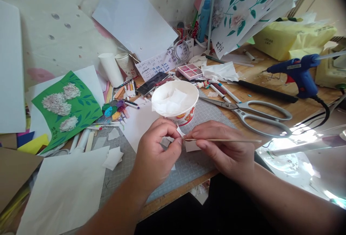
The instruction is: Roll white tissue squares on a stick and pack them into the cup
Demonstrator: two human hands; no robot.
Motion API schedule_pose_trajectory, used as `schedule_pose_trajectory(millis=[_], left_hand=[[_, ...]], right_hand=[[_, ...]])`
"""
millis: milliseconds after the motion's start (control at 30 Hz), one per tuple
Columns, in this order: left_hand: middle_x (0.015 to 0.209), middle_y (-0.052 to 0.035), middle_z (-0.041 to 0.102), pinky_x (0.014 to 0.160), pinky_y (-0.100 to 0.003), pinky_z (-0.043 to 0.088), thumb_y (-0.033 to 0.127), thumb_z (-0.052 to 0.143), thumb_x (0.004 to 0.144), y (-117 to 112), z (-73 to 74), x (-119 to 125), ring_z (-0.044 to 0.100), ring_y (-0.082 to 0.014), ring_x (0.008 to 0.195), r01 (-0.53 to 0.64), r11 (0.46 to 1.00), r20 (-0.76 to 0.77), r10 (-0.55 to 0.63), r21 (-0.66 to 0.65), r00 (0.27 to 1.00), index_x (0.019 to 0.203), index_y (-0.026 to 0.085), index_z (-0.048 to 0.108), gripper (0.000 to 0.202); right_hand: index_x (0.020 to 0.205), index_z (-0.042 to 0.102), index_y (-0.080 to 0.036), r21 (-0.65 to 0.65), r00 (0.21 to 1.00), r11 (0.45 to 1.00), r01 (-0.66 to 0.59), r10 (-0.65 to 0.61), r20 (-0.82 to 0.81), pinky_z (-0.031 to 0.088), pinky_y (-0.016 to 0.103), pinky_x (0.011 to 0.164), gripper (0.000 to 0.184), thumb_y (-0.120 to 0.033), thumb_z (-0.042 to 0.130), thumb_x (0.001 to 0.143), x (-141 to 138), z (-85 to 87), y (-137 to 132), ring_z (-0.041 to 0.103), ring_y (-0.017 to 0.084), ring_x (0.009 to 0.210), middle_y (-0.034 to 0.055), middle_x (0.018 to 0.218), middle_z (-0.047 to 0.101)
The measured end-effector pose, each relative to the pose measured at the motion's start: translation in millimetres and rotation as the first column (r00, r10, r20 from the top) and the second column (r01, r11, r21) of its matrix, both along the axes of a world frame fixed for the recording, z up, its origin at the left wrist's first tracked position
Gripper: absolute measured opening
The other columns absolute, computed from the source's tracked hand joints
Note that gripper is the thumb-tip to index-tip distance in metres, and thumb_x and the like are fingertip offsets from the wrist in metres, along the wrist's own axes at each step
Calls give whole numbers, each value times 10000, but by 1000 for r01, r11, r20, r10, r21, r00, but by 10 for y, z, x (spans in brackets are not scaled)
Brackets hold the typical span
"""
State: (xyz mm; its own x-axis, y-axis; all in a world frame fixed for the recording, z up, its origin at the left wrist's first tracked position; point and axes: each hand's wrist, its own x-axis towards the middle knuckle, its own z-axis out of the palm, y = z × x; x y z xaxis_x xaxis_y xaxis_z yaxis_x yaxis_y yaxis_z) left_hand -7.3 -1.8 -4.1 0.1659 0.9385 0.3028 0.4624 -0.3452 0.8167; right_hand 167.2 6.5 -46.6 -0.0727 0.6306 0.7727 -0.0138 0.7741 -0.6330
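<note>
Between thumb and fingers, my left hand (159,152) pinches a small piece of white paper (180,131). My right hand (225,146) grips a thin wooden stick (232,140), its tip meeting the paper at my left fingertips. Just beyond both hands stands a white paper bowl (186,115) with a red and yellow print, filled with white paper pieces (173,100). More paper scraps lie beneath my hands on the grey cutting mat (194,161), partly covered by my fingers.
Large scissors (243,112) lie right of the bowl, with a blue glue gun (300,72) behind. A phone (152,83), markers and paper cups (110,70) crowd the back. At left are a green flower picture (67,105) and white sheets (65,188).
</note>
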Motion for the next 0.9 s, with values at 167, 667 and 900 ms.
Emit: schedule_pose_trajectory(millis=[167, 667, 900], left_hand=[[838, -27, 613, 835, -346, 482, 111, 596, 811, 7, -15, -28, 613, -206, 890, 26, 998, 51, -23, -65, 998, 694, 213, 607, 156], [720, 10, 665, 623, -246, 487, 137, 639, 705, 21, -22, -7, 614, -135, 661, -73, 966, 193, 123, -246, 973, 603, 200, 574, 136], [667, 10, 636, 598, -237, 465, 149, 619, 654, 42, -7, -6, 582, -129, 635, -100, 958, 217, 161, -268, 963, 574, 192, 559, 109]], right_hand=[[986, 758, -231, -85, 998, 996, 5, -10, -63, 622, 352, 753, 160, -128, 673, 898, 10, -16, 3, 756, 206, 792, 50, 845, 804], [870, 776, -228, -407, 886, 868, -284, 75, -458, 663, 306, 671, 66, -289, 752, 876, -24, -127, 59, 752, 166, 716, 22, 804, 771], [822, 771, -209, -429, 817, 860, -276, -26, -577, 656, 229, 605, 55, -258, 783, 845, 202, -112, 198, 752, 125, 643, -4, 767, 774]])
